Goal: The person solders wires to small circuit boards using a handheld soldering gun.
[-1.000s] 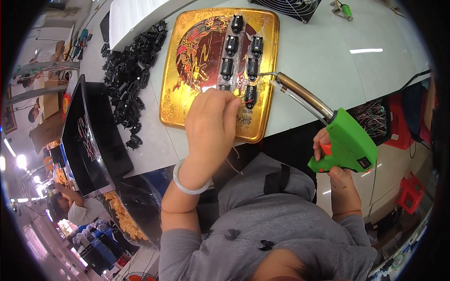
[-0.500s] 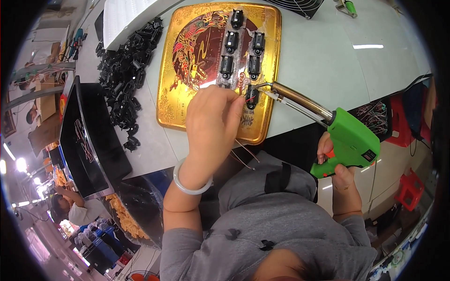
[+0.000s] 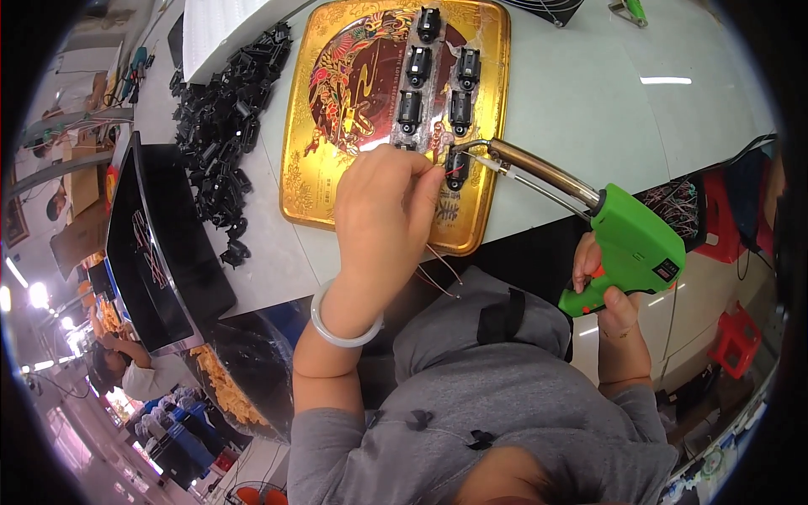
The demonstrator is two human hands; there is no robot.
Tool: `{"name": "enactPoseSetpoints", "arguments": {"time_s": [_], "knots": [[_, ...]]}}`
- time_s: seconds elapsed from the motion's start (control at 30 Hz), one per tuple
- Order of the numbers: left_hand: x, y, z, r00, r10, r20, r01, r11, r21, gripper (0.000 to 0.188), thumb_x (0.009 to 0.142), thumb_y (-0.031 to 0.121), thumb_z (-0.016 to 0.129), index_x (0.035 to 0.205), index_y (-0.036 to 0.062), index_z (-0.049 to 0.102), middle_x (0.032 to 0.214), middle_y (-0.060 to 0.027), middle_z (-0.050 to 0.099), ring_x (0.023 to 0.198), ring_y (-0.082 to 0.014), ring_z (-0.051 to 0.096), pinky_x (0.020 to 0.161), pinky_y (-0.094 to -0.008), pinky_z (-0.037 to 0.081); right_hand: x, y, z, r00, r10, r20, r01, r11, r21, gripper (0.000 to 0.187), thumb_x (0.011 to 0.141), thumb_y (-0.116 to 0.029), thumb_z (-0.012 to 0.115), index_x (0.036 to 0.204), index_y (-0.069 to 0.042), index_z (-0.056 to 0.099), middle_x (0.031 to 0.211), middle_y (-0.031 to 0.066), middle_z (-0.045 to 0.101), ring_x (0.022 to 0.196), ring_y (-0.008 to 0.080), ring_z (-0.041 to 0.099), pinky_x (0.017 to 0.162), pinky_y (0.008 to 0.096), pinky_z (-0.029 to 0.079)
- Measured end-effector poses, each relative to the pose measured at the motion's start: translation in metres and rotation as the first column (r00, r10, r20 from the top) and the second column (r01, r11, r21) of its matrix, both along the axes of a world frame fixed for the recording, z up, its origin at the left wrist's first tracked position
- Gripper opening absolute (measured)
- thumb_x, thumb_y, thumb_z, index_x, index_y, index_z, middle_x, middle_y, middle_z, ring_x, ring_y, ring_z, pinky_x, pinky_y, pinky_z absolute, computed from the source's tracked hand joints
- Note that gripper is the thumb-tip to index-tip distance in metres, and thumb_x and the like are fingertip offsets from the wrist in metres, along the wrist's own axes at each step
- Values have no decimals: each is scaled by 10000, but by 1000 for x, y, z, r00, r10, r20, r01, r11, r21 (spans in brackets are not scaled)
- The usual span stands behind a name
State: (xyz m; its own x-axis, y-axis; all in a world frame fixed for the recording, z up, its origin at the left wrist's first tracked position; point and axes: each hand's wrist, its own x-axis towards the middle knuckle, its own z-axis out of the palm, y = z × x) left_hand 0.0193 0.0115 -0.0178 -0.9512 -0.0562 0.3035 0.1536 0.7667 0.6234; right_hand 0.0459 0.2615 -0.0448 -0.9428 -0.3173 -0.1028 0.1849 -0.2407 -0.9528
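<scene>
In a pinch, my left hand [image 3: 383, 202] has hold of thin wires [image 3: 449, 264], whose loose ends hang out below the palm. Its fingertips are beside the nearest black part [image 3: 457, 168] of those fixed in two rows on a gold tin lid [image 3: 307, 185]. My right hand [image 3: 617, 311] is closed round the handle of a green soldering gun [image 3: 637, 236]. The gun's metal tip [image 3: 475, 145] is at that same black part, by the wire ends; exact contact is too small to tell. My left hand partly hides another black part.
A heap of loose black parts [image 3: 220, 126] lies left of the lid, beside a white foam block [image 3: 227, 38]. A black tray [image 3: 160, 244] with several wires stands at the left table edge. More wires [image 3: 673, 206] and a red stool [image 3: 735, 339] are at right.
The lid and its parts appear slightly higher in view. My left fingers and the soldering tip remain together at the nearest black part, with only a small shift.
</scene>
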Motion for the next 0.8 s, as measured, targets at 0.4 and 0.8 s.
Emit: {"name": "enactPoseSetpoints", "arguments": {"time_s": [0.4, 0.8], "knots": [[0, 0, 0, 1000, -12, 12, 12, 1000, -3, 92, 726, 32, 638, 735, 20, 547, 641, -74, 482, 577, -217, 459, 544, -314, 363, 3, -1, -5, 1000, 11, 0, -11, 1000, -16, 433, 742, -449, 593, 780, -30, 486, 693, 76, 457, 544, 112, 409, 433, 196, 334], [-1, -1, 0, 1000, -12, 21, 13, 1000, -19, 70, 744, 12, 623, 739, -4, 555, 627, -61, 463, 545, -161, 431, 520, -266, 358, 8, 4, -10, 996, 57, 63, -51, 995, -86, 360, 775, -366, 585, 804, -20, 491, 733, 92, 470, 592, 127, 434, 484, 216, 374]]}}
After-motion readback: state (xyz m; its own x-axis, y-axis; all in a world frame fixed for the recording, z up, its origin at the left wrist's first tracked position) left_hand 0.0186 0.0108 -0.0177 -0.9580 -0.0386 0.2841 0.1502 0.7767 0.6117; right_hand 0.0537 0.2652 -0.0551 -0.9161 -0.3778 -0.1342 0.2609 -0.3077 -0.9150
